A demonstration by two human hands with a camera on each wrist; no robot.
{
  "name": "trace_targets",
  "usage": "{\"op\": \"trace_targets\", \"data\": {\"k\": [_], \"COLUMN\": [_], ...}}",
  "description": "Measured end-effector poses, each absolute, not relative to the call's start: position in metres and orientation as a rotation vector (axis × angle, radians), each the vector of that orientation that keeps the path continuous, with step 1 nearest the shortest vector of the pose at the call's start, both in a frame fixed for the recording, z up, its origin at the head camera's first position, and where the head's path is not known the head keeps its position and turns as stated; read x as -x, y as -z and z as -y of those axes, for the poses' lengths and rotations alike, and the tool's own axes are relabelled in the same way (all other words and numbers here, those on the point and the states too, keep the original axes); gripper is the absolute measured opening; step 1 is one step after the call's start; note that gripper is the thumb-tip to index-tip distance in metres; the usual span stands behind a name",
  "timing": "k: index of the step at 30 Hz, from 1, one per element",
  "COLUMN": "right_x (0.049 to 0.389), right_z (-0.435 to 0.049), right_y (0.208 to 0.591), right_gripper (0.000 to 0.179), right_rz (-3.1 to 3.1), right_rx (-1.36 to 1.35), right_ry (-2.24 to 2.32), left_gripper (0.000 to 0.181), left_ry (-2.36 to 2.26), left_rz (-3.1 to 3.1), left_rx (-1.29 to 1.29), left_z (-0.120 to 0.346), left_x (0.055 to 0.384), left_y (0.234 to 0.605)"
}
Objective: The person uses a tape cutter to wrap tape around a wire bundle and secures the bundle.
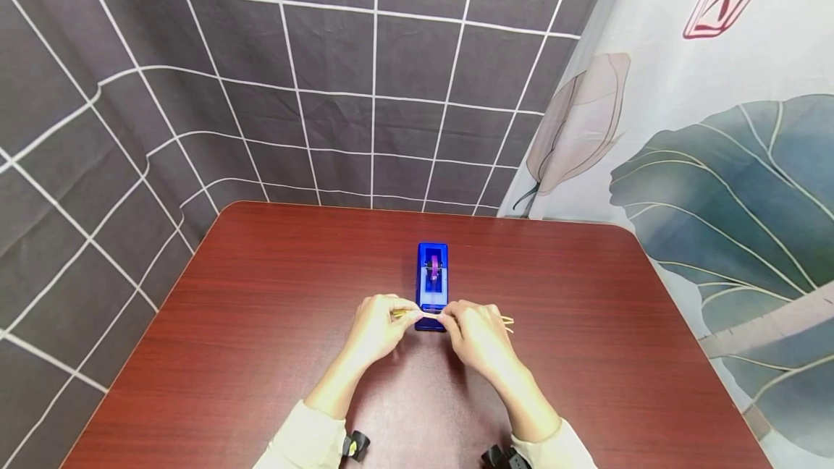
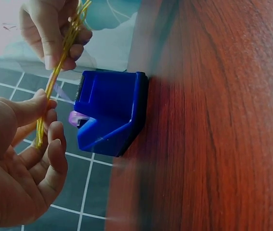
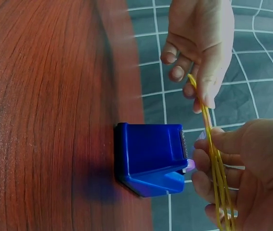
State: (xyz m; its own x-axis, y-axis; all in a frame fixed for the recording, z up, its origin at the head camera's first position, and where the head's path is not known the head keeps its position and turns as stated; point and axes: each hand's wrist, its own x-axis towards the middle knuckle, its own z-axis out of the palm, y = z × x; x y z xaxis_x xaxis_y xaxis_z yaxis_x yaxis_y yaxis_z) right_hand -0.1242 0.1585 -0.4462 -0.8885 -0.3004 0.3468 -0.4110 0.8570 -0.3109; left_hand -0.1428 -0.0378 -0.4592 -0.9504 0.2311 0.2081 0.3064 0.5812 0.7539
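My left hand (image 1: 378, 326) and right hand (image 1: 481, 333) pinch a thin bundle of yellow cords (image 2: 44, 113) between thumbs and fingers, one hand on each side of its middle. The cords run lengthwise across both hands, their loose ends (image 1: 507, 321) sticking out past the right one. Just beyond the fingers stands a blue tape dispenser (image 1: 422, 273) with a purple roll of tape (image 1: 434, 266). A translucent strip of tape (image 2: 60, 90) reaches from the dispenser's toothed cutter to the bundle between the thumbs. In both wrist views the bundle is held above the dispenser's front end.
The dispenser stands on a reddish-brown wooden table (image 1: 293, 273). Behind the table hangs a dark grey curtain (image 1: 332, 49) with a white grid, and a pale leaf-patterned curtain (image 1: 704, 187) hangs at the right. Dark wrist cameras (image 1: 356, 446) sit at the light sleeves.
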Motion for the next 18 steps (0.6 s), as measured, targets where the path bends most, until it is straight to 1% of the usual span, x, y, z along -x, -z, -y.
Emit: {"op": "trace_targets", "data": {"k": [10,18], "right_x": [0.1248,0.1266], "right_z": [-0.1585,-0.1588], "right_y": [0.4485,0.4512], "right_gripper": [0.012,0.011], "right_rz": [2.717,2.679], "right_rx": [-0.532,-0.533], "right_ry": [-0.548,-0.563], "left_gripper": [0.005,0.010], "left_ry": [1.333,1.397], "left_rz": [2.700,2.692], "left_rx": [0.451,0.430], "left_z": [0.0369,0.0365], "left_x": [0.1438,0.1443], "left_y": [0.4589,0.4581]}}
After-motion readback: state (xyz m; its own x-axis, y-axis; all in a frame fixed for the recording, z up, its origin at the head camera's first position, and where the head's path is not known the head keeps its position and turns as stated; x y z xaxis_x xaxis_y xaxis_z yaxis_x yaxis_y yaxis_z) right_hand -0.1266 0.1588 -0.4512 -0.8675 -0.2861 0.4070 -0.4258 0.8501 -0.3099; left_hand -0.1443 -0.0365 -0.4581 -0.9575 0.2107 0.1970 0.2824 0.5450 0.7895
